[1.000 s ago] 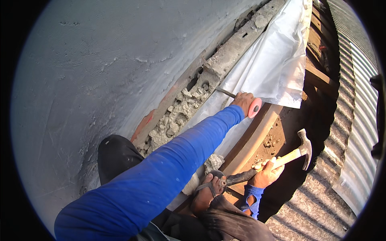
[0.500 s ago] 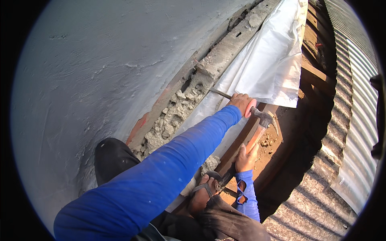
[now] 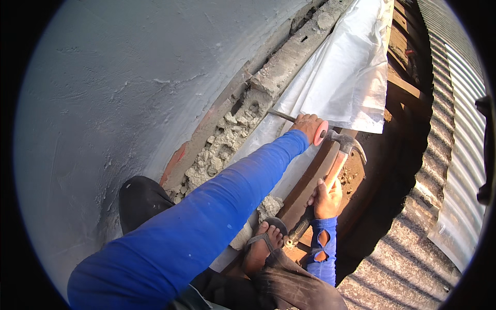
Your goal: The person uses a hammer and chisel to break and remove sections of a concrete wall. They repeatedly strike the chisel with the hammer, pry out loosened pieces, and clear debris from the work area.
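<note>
My left hand is closed around a steel chisel fitted with a round pink hand guard. The chisel's tip points left at the edge of a broken concrete ledge, by rough, crumbled concrete. My right hand grips a claw hammer with a worn wooden-coloured handle and a dark lower end. The hammer's head lies just right of the chisel's struck end; whether they touch I cannot tell.
A grey plastered wall rises at left. Silvery sheeting covers part of wooden framing over a dark gap. Corrugated roofing lies at right. My sandalled foot rests by the timber below.
The hammer and my right hand have shifted slightly right, and the hammer's head has drawn a little away from the chisel. My left hand keeps its hold, shifted slightly up.
</note>
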`<state>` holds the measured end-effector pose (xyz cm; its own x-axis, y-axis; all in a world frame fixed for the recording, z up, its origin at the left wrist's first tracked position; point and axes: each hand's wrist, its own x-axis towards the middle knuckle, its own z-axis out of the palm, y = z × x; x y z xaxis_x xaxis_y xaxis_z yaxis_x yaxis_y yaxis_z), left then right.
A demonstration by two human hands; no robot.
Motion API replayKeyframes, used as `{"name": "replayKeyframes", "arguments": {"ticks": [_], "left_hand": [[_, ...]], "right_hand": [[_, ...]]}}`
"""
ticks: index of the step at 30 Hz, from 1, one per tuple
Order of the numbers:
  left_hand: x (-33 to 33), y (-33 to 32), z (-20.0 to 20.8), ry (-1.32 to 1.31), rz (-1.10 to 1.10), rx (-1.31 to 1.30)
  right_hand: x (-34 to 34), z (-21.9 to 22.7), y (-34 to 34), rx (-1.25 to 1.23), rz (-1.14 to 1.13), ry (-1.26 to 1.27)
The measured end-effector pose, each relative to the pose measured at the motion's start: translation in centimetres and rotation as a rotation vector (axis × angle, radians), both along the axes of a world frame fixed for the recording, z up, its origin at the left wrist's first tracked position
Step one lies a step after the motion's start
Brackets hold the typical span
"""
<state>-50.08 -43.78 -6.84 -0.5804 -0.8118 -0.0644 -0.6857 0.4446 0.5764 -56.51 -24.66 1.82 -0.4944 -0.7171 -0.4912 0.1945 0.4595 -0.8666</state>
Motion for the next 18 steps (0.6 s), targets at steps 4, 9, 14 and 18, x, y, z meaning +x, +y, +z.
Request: {"name": "replayKeyframes", "arguments": {"ticks": [4, 9, 14, 18], "left_hand": [[0.1, -0.3, 0.1, 0.026, 0.017, 0.009], [-0.2, -0.8, 0.2, -0.098, -0.032, 0.022], [2.4, 0.3, 0.6, 0.095, -0.037, -0.113], [4.4, 2.5, 1.3, 0.171, -0.129, -0.120]], "right_hand": [[-1.9, 2.0, 0.3, -0.513, -0.465, 0.132], [0.8, 0.5, -0.8, 0.049, 0.073, 0.155], [1.1, 1.2, 0.4, 0.077, 0.042, -0.258], [1.2, 2.3, 1.4, 0.039, 0.059, -0.237]]}}
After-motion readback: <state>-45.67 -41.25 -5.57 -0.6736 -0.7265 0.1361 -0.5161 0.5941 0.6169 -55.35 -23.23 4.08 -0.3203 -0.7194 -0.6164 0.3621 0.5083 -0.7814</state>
